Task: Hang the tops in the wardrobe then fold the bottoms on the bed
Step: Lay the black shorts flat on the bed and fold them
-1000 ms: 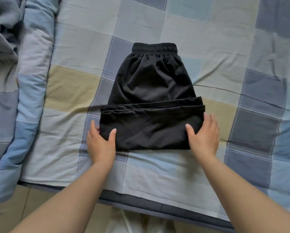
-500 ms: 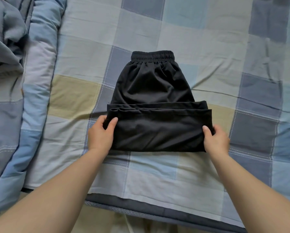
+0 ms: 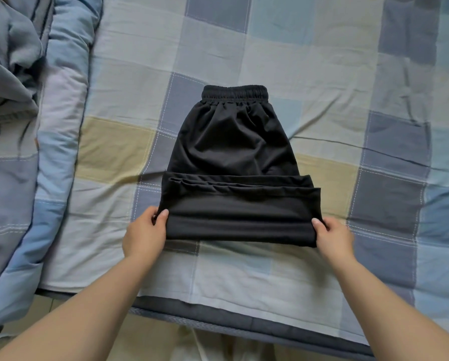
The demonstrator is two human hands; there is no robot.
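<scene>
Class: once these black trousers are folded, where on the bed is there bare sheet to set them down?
Bare checked sheet lies beyond the waistband and right of the black trousers. The rumpled quilt crowds the left side.

No legible text, labels or nos. anywhere on pants or bedding.

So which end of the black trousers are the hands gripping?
The folded-over near end, left hand and right hand pinching its two corners. The elastic waistband end lies untouched, farther up the bed.
</scene>
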